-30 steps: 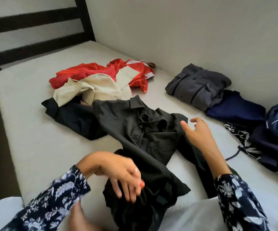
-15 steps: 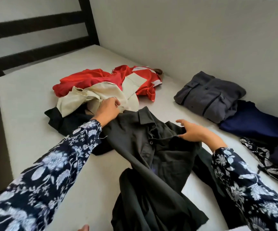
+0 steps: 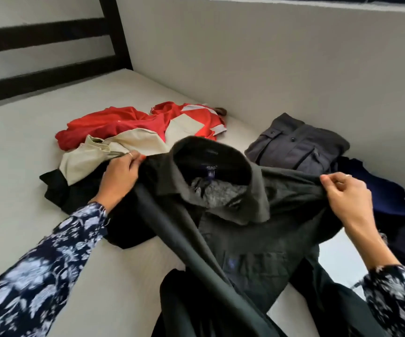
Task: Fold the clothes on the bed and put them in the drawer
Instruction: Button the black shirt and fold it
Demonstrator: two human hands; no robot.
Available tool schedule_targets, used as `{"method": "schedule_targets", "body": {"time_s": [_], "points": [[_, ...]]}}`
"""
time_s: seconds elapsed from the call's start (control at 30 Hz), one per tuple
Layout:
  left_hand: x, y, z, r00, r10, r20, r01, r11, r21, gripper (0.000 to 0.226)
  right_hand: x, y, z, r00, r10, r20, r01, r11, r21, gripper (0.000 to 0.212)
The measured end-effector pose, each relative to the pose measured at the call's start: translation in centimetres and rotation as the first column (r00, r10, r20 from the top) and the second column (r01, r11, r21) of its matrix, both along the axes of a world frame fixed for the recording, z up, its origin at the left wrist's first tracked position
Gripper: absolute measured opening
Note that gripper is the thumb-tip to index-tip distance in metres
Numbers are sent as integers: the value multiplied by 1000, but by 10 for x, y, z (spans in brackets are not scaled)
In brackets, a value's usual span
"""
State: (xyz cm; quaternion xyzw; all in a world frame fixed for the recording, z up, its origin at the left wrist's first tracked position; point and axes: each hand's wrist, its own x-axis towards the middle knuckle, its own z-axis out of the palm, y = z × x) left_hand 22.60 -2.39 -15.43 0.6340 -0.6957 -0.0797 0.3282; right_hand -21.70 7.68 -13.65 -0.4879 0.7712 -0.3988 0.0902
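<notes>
In the lower centre of the frame a dark collared shirt point(image 3: 245, 239) hangs spread between two hands, its collar open toward the camera and its tail trailing off the bottom edge. The left hand point(image 3: 120, 176), centre left, pinches one shoulder of the shirt with curled fingers; the right hand point(image 3: 347, 198), centre right, pinches the other shoulder between thumb and fingers. Both arms wear floral sleeves point(image 3: 38, 276). Bare pale mattress point(image 3: 21, 190) lies open along the left side and lower left. Behind the left hand a black garment point(image 3: 58, 188) lies under a beige garment point(image 3: 114, 152), with a red garment point(image 3: 128, 122) beyond. At the right, a folded grey shirt point(image 3: 298, 144) sits beside folded navy clothes point(image 3: 378, 190), close to the plain wall point(image 3: 269, 57). A dark bed frame point(image 3: 51, 76) crosses the upper left.
</notes>
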Motion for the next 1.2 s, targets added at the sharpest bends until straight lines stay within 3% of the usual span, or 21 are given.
{"method": "schedule_targets", "body": {"time_s": [0.07,0.17,0.23,0.33,0.5,0.6,0.7,0.8,0.87,1.03,1.17,1.2], "points": [[-3,0,5,989,-95,111,96,995,-3,22,-12,-1,-4,997,-11,-74,19,995,99,16],[-15,-6,13,900,-251,357,125,931,342,18,-21,-13,-13,974,150,-171,-69,910,409,5],[-18,-8,6,877,-321,357,85,835,543,16,-24,-15,-19,942,281,-184,-143,832,537,30],[-15,-10,-8,888,-374,267,168,804,570,28,-17,-9,-14,879,467,-98,-346,764,544,51],[-11,-15,-22,833,-452,319,222,802,555,54,-11,-6,-15,776,631,-6,-514,638,573,59],[-7,-11,-35,852,-443,279,259,820,511,53,-8,-10,-28,755,655,28,-526,579,623,73],[-4,-6,-46,848,-414,331,222,844,487,46,-7,-18,-45,800,600,9,-460,605,650,80],[-8,2,-52,837,-363,408,185,892,413,34,-7,-28,-56,814,580,-15,-426,615,663,60],[-11,3,-39,893,-289,344,169,926,338,29,-3,-34,-51,808,585,-72,-407,641,651,37],[-18,-8,57,984,-119,130,127,991,-52,26,-4,-50,18,830,544,-126,-457,791,407,24],[-35,-11,171,998,47,43,-34,966,-255,30,-15,-53,121,852,523,-23,-505,834,223,18],[-37,-7,209,996,82,39,-66,944,-324,31,-20,-52,160,857,513,-42,-502,851,157,25]]}}
